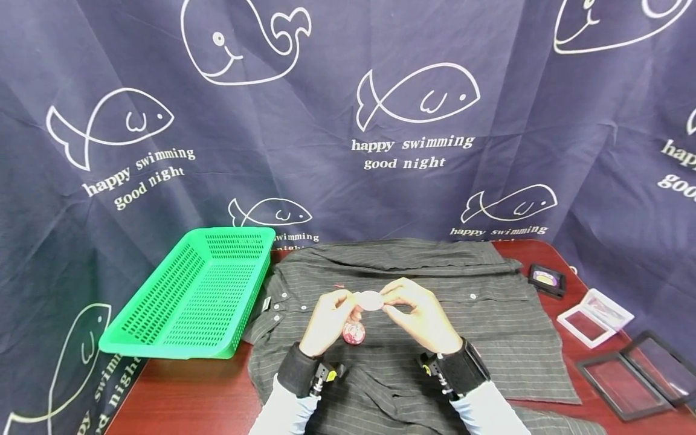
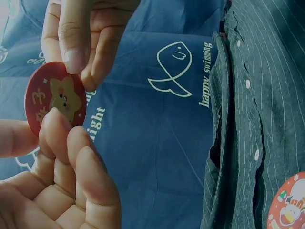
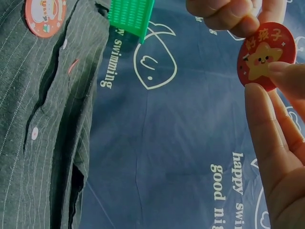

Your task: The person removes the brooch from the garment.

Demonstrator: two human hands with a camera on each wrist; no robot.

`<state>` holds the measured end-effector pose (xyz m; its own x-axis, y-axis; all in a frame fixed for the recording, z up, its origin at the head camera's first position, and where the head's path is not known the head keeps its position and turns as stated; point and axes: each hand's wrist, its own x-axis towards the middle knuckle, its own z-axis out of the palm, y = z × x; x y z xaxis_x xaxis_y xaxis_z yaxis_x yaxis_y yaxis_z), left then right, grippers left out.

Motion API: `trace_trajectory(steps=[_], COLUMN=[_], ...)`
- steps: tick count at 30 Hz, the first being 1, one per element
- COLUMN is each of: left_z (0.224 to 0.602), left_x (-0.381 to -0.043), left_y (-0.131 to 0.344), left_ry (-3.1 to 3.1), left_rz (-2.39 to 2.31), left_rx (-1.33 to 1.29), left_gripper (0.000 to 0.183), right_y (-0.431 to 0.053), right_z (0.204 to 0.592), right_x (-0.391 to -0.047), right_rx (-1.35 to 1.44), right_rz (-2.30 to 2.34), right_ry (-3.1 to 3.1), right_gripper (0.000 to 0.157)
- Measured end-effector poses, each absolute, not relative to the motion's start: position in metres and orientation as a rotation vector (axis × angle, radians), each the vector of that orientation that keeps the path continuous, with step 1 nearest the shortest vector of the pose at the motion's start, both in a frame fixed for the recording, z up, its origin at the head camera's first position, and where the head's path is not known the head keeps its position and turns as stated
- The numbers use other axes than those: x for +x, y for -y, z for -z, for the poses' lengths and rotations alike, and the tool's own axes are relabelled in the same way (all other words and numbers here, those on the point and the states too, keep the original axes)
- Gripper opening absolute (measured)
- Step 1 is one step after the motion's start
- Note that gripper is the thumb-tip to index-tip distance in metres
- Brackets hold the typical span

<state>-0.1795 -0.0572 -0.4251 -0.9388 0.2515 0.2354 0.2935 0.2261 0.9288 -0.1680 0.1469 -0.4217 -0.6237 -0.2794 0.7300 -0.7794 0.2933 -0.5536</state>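
Both hands hold one round red badge, a yellow star with a small face and lettering on its front. It appears as a pale disc (image 1: 372, 301) in the head view, while the left wrist view shows the star badge (image 2: 66, 98) closely. My left hand (image 1: 328, 320) grips one edge with thumb and fingers. On the opposite edge, my right hand (image 1: 421, 314) pinches it between thumb and fingertips. Below them a dark grey pinstriped shirt (image 1: 462, 338) is spread out. Another red round badge (image 1: 354, 333) with a cartoon figure lies on the shirt near my left hand.
A green perforated basket (image 1: 231, 338) stands on the left of the red-brown table (image 1: 206, 393). Along the right edge are a small black case (image 1: 547, 280), a white open frame case (image 1: 582, 323) and a black open frame case (image 1: 625, 380). A dark blue printed curtain (image 1: 326, 121) hangs behind.
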Motion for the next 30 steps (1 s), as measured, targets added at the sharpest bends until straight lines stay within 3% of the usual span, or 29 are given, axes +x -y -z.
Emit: trace_trajectory(steps=[9, 20, 30], left_z=[0.424, 0.422, 0.425], left_x=[-0.180, -0.178, -0.175], left_y=[0.058, 0.060, 0.058], left_ry=[2.363, 2.348, 2.339], left_rz=[1.871, 1.687, 1.696], left_rx=[-0.578, -0.764, -0.734], left_gripper=[0.021, 0.018, 0.018], right_y=[-0.145, -0.151, -0.145], right_z=[0.420, 0.414, 0.404], right_x=[-0.172, -0.171, -0.172], right_rx=[0.934, 0.763, 0.630], right_rz=[-1.309, -1.519, -1.707], right_ry=[2.060, 2.102, 2.243], right_gripper=[0.029, 0.022, 0.025])
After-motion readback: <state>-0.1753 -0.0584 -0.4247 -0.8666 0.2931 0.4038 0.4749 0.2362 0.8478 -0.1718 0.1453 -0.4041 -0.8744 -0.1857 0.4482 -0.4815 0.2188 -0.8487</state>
